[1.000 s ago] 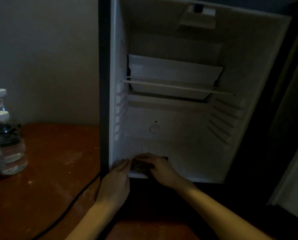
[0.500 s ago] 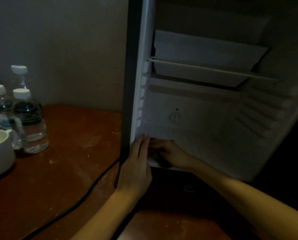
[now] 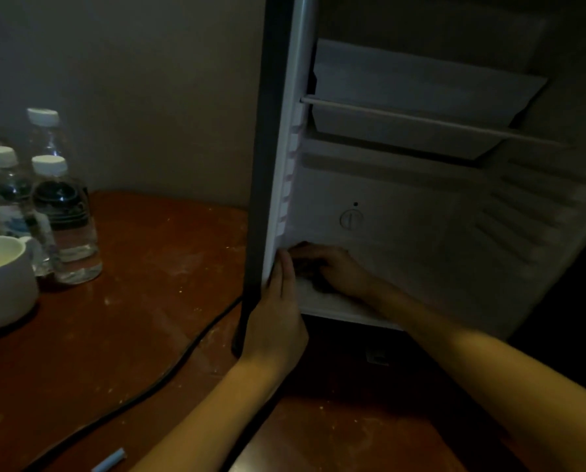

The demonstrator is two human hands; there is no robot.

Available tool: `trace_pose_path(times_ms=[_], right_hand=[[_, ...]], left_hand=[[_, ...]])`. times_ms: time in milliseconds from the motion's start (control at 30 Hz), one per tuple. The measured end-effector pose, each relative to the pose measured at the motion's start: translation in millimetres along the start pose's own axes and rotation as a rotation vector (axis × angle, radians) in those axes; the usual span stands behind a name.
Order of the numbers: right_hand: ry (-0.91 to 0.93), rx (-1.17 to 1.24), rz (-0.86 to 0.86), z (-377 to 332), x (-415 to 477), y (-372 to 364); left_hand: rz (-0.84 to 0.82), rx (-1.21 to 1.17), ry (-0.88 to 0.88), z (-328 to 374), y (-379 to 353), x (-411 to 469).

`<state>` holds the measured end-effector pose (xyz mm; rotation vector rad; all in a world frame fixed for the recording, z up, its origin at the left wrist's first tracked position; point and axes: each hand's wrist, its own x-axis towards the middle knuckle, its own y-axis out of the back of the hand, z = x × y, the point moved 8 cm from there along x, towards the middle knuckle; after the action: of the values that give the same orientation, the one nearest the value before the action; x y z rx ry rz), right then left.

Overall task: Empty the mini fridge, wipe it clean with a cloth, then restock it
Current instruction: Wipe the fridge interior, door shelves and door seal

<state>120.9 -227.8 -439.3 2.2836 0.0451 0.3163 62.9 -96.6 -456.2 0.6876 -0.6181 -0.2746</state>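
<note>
The mini fridge (image 3: 404, 206) stands open on a brown table (image 3: 131, 301). It has one thin shelf bar (image 3: 421, 120) and one round knob (image 3: 351, 219) inside. The left hand (image 3: 278, 318) lies flat on the fridge's left front edge, fingers straight, holding nothing. The right hand (image 3: 335, 270) is inside on the fridge floor, on top of one dark cloth (image 3: 310, 269). It is too dark to tell if the fingers grip it. To the left stand four water bottles (image 3: 65, 219) and one white cup (image 3: 3, 284). One black cord (image 3: 168, 366) runs across the table.

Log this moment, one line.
fridge: open, empty; left hand: flat on its front edge; right hand: on fridge floor, cloth unclear; bottles: on table
</note>
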Motion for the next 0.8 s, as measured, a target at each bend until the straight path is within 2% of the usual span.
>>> trace_pose_path(times_ms=[100,167,300,367,467,533,633,700,800], right_hand=[[0.132,-0.019,-0.148,-15,-55,-13],[0.107,-0.018,-0.172,-4,-62,0],[-0.064,-0.032,-0.061,25,-6,34],[-0.108,-0.112,0.023,36,27,34],[-0.016,-0.16,0.087,12,36,9],[0.129,-0.189,0.027,-13,4,-8],[0.222,-0.126,-0.113,-28,-58,-16],[0.178,-0.076,-0.161,-16,-69,-10],[0.032,-0.068,-0.028,18,-30,25]], left_hand=[[-0.014,-0.087,0.026,-2,1,-1],[-0.018,-0.074,0.044,-2,2,-2],[-0.03,0.03,0.056,-3,0,0],[-0.004,0.059,0.059,-3,1,2],[-0.011,0.005,0.022,0,0,1],[-0.027,-0.066,0.015,1,-1,-1],[-0.004,-0.122,0.01,1,1,-1],[0.004,-0.131,0.022,-1,1,-1],[0.001,-0.079,0.018,-2,1,0]])
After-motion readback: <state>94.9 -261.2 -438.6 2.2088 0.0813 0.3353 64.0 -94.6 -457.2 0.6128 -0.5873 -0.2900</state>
